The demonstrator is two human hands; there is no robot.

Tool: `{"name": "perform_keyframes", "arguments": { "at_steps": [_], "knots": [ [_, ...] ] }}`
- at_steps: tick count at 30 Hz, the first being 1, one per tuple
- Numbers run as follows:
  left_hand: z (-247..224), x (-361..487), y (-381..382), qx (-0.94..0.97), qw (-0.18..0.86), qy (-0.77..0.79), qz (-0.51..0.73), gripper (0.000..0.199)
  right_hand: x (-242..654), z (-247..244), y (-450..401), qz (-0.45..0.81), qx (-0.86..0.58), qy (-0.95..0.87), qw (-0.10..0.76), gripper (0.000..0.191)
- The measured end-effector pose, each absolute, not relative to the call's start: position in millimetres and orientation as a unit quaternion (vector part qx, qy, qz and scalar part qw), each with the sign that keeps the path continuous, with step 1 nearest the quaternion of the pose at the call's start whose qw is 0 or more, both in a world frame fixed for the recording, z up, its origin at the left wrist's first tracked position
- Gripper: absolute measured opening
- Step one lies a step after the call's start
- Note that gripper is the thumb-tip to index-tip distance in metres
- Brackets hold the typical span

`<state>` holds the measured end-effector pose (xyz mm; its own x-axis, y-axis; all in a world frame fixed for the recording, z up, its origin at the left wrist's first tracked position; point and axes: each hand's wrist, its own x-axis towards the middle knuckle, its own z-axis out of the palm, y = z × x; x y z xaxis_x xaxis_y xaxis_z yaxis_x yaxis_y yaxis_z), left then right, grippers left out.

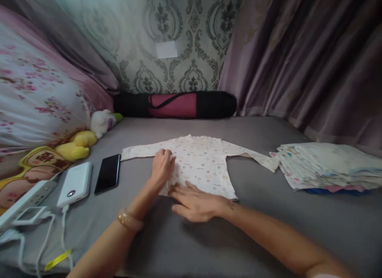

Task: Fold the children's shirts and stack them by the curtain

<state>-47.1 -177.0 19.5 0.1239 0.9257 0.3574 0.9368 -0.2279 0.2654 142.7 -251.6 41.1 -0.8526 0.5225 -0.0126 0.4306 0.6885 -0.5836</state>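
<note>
A small white long-sleeved shirt (203,162) with a tiny coloured print lies spread flat on the grey bed surface, its collar away from me and both sleeves stretched sideways. At the shirt's left side, below the armpit, my left hand (162,166) has its fingers curled closed on the fabric; the fingertips are partly hidden. My right hand (193,202) lies across the lower hem with its fingers outstretched, palm down and slightly blurred. The right sleeve's cuff reaches a stack of folded clothes (331,162).
Left of the shirt are a black phone (108,173), a white power bank (75,183), a power strip (36,194) and white cables. Plush toys (80,144) line the left edge. A black and maroon roll bag (176,104) rests against the patterned wall. Curtains (268,51) hang at right.
</note>
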Motion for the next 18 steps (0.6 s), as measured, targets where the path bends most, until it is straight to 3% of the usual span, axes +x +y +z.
{"name": "perform_keyframes", "arguments": {
  "at_steps": [2,5,8,13,18],
  "knots": [
    [14.9,-40.5,-185.9,-0.822,-0.008,-0.518,-0.237,0.026,156.4,45.6,-246.1,0.301,-0.258,-0.912,0.109,0.044],
    [0.8,-31.6,-195.0,-0.875,-0.032,-0.440,-0.200,0.036,179.5,40.3,-219.0,0.217,-0.430,-0.860,0.167,0.045],
    [-13.1,-27.3,-201.3,-0.868,-0.019,-0.475,-0.143,0.047,200.0,24.2,-199.8,0.115,-0.559,-0.810,0.133,0.054],
    [-15.8,-37.9,-210.1,-0.863,-0.007,-0.496,-0.094,0.055,218.3,12.4,-221.5,0.119,-0.521,-0.842,0.071,0.062],
    [-9.9,-56.4,-216.3,-0.866,-0.024,-0.495,-0.058,0.057,236.1,22.7,-270.5,0.156,-0.480,-0.860,0.076,0.057]
  ]
}}
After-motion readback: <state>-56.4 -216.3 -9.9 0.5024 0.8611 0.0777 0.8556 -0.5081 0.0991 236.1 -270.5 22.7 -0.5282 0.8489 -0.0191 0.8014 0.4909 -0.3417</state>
